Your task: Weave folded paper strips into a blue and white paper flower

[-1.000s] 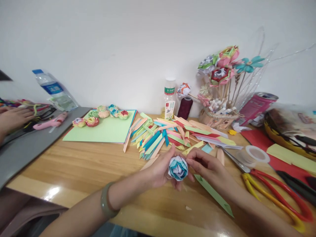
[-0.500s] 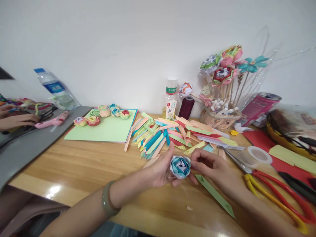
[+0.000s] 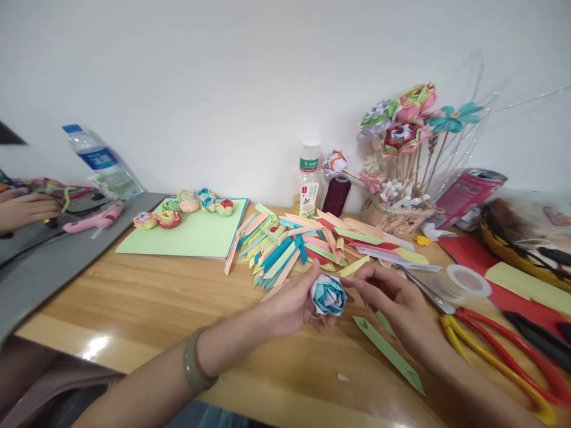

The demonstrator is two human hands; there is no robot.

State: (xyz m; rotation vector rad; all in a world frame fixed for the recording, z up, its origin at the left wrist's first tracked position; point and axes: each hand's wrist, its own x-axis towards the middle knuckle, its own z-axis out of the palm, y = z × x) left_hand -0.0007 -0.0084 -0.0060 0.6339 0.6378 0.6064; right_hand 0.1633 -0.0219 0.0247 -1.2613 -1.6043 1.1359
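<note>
A paper flower (image 3: 329,295) in blue, teal and white sits in my left hand (image 3: 292,303), its folded centre turned toward me. The left thumb lies along its upper left edge, with other fingers beneath. My right hand (image 3: 392,300) is at the flower's right edge, thumb and forefinger close together in a pinch; anything fine between them is too small to make out. Under and beside the right hand lies a folded green paper strip (image 3: 389,355), with a second green piece partly hidden by the fingers. A heap of folded coloured paper strips (image 3: 285,244) spreads behind both hands.
Scissors (image 3: 499,351) with red and yellow handles and a tape roll (image 3: 466,280) lie right. Behind stand a bottle (image 3: 308,178), a dark thread spool (image 3: 336,195) and a flower basket (image 3: 397,214). Small paper flowers (image 3: 168,219) rest on green paper. A co-worker's hand (image 3: 29,211) is far left.
The flower has moved slightly right and up, turning in my left hand. My right hand has shifted a little right, uncovering another green piece. The co-worker's hand has moved left.
</note>
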